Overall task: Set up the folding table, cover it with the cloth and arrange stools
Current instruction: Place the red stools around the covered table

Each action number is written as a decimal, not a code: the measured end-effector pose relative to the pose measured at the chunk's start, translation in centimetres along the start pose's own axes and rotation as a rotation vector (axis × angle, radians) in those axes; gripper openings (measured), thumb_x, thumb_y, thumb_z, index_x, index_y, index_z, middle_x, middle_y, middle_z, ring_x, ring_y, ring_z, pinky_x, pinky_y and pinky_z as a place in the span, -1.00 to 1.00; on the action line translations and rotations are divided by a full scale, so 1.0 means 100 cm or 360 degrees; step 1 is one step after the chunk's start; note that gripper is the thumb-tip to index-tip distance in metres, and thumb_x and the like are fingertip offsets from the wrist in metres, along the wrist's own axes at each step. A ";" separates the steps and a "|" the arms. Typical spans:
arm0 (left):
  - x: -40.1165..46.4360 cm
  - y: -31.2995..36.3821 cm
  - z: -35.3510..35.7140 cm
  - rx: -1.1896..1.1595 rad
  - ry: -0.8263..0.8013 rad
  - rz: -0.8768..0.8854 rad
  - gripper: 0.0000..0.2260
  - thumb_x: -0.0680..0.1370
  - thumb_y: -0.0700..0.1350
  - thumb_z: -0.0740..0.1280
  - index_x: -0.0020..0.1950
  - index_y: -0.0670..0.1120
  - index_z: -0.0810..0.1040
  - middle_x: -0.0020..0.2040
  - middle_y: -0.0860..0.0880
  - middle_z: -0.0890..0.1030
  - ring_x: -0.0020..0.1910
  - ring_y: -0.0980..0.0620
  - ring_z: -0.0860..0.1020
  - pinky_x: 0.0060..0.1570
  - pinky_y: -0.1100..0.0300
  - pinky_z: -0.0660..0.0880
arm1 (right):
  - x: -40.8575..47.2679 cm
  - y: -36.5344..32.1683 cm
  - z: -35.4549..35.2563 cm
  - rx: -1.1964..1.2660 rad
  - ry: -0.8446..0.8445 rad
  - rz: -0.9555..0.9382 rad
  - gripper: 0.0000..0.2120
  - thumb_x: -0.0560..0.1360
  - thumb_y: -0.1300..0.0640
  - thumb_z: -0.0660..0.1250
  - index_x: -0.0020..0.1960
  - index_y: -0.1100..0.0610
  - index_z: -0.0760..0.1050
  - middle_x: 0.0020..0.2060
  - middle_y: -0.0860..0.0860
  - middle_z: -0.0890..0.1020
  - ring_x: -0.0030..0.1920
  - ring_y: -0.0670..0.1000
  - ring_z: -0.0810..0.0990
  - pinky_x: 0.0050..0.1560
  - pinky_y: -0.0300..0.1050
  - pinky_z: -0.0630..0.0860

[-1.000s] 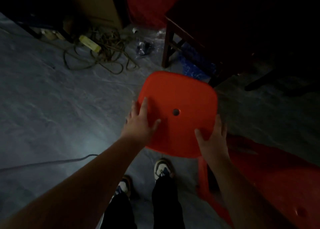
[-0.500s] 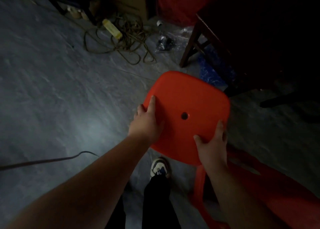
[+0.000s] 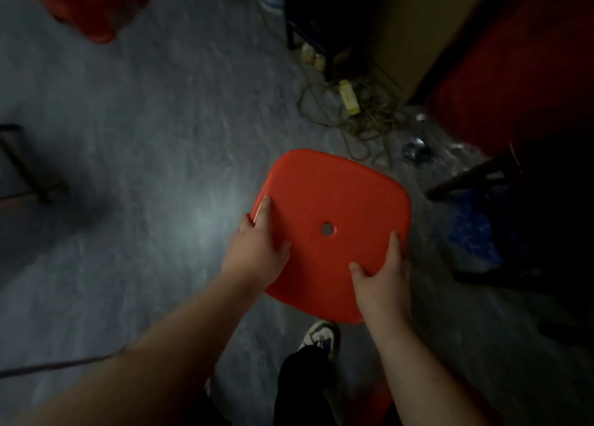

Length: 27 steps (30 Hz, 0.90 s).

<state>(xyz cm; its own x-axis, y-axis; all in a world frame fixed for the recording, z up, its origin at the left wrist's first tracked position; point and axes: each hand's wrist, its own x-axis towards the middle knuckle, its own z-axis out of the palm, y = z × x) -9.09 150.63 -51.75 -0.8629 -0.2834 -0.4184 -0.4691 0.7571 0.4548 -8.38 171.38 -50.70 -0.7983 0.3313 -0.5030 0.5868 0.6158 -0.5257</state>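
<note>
Red plastic stool [image 3: 331,229] sits centre frame above the grey floor [image 3: 144,200], gripped at its seat edges by the left hand [image 3: 257,252] and right hand [image 3: 381,279]. Stool arranging appears underway; another stool [image 3: 86,4] stands far left. No table or cloth is identifiable.

I see a grey mottled floor [image 3: 135,155] filling most of the frame. On it at upper left stands a red stool [image 3: 93,4]. Upper centre-right, a tangle of cords [image 3: 360,120] lies with a yellow power strip [image 3: 348,97] in it. A blue bag [image 3: 475,232] sits at right. A cable [image 3: 58,366] runs along lower left. A shoe [image 3: 319,335] rests at bottom centre.
</note>
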 end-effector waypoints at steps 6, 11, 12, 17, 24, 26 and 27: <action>-0.031 -0.117 -0.079 -0.0316 0.0200 -0.0362 -0.15 0.46 0.03 0.41 0.58 0.16 -0.08 0.30 -0.14 0.35 0.20 -0.16 0.50 0.18 -0.03 0.47 | -0.066 -0.085 0.081 -0.0203 -0.0170 -0.0363 -0.10 0.44 0.01 0.47 0.58 -0.18 -0.01 0.48 0.14 0.24 0.39 0.22 0.40 0.35 0.08 0.39; -0.080 -0.245 -0.135 -0.0517 0.0392 -0.0592 -0.13 0.46 0.05 0.43 0.59 0.14 -0.08 0.39 -0.14 0.33 0.26 -0.13 0.48 0.20 -0.02 0.44 | -0.151 -0.143 0.175 -0.0338 -0.0357 -0.0621 -0.11 0.45 0.05 0.47 0.59 -0.17 0.00 0.53 0.13 0.19 0.43 0.20 0.36 0.37 0.04 0.35; -0.091 -0.272 -0.147 -0.0541 0.0432 -0.0636 -0.13 0.46 0.05 0.43 0.59 0.14 -0.08 0.39 -0.14 0.33 0.28 -0.14 0.47 0.22 -0.03 0.43 | -0.170 -0.154 0.196 -0.0358 -0.0394 -0.0668 -0.11 0.45 0.06 0.47 0.60 -0.16 0.00 0.52 0.14 0.19 0.44 0.20 0.35 0.38 0.04 0.34; -0.157 -0.409 -0.205 -0.0611 0.0573 -0.0855 -0.14 0.46 0.07 0.42 0.60 0.10 -0.06 0.41 -0.17 0.32 0.30 -0.17 0.45 0.25 0.00 0.40 | -0.285 -0.204 0.298 -0.0476 -0.0572 -0.0841 -0.10 0.44 0.09 0.49 0.60 -0.15 0.04 0.50 0.19 0.23 0.43 0.21 0.36 0.41 0.03 0.34; -0.243 -0.566 -0.269 -0.0794 0.0752 -0.1120 -0.16 0.47 0.07 0.42 0.60 0.09 -0.03 0.42 -0.16 0.30 0.34 -0.15 0.42 0.30 0.00 0.38 | -0.437 -0.261 0.412 -0.0673 -0.0819 -0.1049 -0.13 0.47 0.10 0.46 0.60 -0.15 0.02 0.52 0.13 0.22 0.41 0.17 0.39 0.37 -0.03 0.33; -0.255 -0.599 -0.279 -0.0840 0.0770 -0.1182 -0.16 0.47 0.08 0.41 0.60 0.11 -0.04 0.43 -0.14 0.29 0.34 -0.16 0.41 0.32 -0.01 0.36 | -0.462 -0.275 0.440 -0.0719 -0.0869 -0.1094 -0.13 0.47 0.10 0.46 0.60 -0.15 0.02 0.51 0.11 0.22 0.40 0.15 0.40 0.37 -0.01 0.34; -0.258 -0.615 -0.282 -0.0855 0.0781 -0.1208 -0.16 0.47 0.09 0.41 0.60 0.12 -0.05 0.42 -0.14 0.29 0.34 -0.16 0.41 0.32 -0.03 0.37 | -0.471 -0.281 0.454 -0.0743 -0.0887 -0.1111 -0.13 0.48 0.10 0.45 0.60 -0.15 0.02 0.50 0.10 0.23 0.39 0.14 0.41 0.37 -0.01 0.34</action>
<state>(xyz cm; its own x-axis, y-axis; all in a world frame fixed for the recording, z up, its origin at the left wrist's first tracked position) 36.73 94.79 -46.75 -0.2328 -0.8723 -0.4299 -0.8367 -0.0457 0.5458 18.88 106.08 -43.39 -0.6957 -0.5187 -0.4969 -0.1953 0.8024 -0.5639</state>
